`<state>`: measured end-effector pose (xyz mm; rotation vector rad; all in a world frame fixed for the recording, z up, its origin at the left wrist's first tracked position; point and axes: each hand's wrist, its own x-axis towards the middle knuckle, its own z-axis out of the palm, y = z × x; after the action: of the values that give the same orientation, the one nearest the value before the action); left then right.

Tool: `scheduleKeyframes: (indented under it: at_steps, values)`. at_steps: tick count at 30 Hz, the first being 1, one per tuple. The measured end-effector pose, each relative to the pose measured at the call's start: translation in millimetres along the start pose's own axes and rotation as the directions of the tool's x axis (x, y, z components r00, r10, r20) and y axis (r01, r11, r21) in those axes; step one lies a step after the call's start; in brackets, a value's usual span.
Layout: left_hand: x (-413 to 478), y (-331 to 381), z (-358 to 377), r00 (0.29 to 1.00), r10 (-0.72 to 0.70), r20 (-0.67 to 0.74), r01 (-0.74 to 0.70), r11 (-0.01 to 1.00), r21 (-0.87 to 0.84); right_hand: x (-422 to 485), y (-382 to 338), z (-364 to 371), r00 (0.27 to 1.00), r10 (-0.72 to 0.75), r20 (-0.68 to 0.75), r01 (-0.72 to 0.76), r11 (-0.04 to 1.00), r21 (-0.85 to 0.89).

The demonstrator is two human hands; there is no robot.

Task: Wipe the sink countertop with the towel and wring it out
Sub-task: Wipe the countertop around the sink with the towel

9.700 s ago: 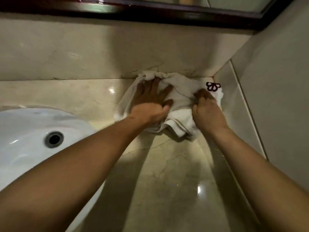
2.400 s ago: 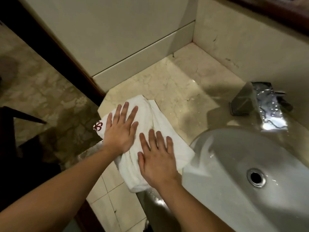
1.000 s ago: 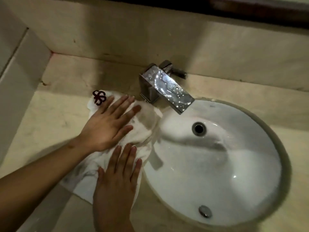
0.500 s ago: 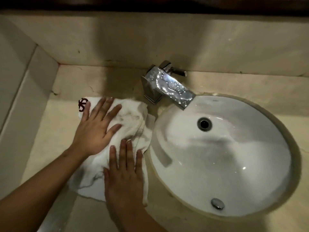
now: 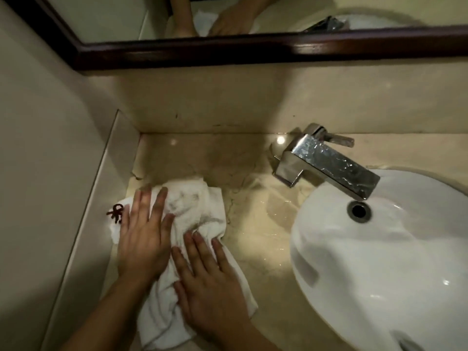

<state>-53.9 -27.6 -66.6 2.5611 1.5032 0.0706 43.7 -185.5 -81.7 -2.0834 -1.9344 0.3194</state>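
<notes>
White towel (image 5: 192,214), rumpled and greyed in patches, flat on the marble countertop (image 5: 253,224) in the corner left of the sink basin (image 5: 379,269); a dark red embroidered emblem (image 5: 116,214) marks its left edge, against the side upstand. Left hand (image 5: 144,239) presses palm-down on the towel's far left part, fingers straight and slightly spread. Right hand (image 5: 210,282) lies palm-down just beside it on the near part, fingers straight and a little apart, their tips meeting a bunched fold. Neither hand grips the cloth. A wet sheen shows on the countertop between the towel and the basin, below the chrome faucet (image 5: 326,163). Step in hand, as judged: wiping; wringing not yet begun. The next move probably calls for sweeping the wet strip, then gathering the towel in both hands and twisting it over the basin.
</notes>
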Motion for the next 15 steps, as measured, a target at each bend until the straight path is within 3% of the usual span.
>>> scheduleKeyframes:
  at_steps: [4, 10, 15]
  values:
    - [54.1, -3.5, -4.7, 0.997, 0.072, -0.02, -0.072, 0.997, -0.018, 45.4, -7.8, 3.2, 0.992, 0.121, -0.018, -0.12, 0.992, 0.045]
    - [145.3, -4.0, 0.1, 0.941, 0.313, -0.132, -0.31, 0.95, 0.043, 106.9, 0.2, -1.8, 0.952, 0.301, -0.049, -0.294, 0.949, 0.115]
    - [165.8, 7.1, 3.4, 0.904, 0.389, -0.178, -0.38, 0.921, 0.082, 118.4, -0.4, 0.5, 0.912, 0.405, -0.071, -0.392, 0.909, 0.144]
